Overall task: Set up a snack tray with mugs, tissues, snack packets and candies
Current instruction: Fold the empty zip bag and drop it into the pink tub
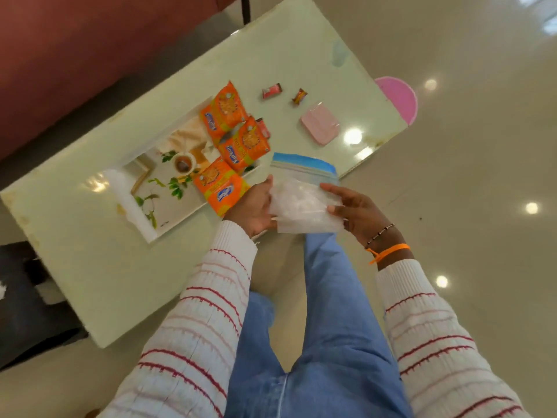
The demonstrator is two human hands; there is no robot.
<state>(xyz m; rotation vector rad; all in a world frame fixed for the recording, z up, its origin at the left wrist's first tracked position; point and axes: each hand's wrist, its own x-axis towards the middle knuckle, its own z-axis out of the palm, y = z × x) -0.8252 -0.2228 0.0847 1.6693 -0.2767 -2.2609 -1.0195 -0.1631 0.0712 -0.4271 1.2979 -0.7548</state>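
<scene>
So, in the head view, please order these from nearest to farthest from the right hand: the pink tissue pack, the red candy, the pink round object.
From the right hand:
1. Pink tissue pack, on the table beyond the hand.
2. Red candy, farther back, toward the left.
3. Pink round object, past the table's far edge.

A long pale glossy table (90, 267) crosses the frame from lower left to upper right. Behind it, at upper left, is a dark red sofa (60, 55). A round pink disc (401, 98) shows past the table's right edge, over the shiny beige floor (482, 146).
</scene>
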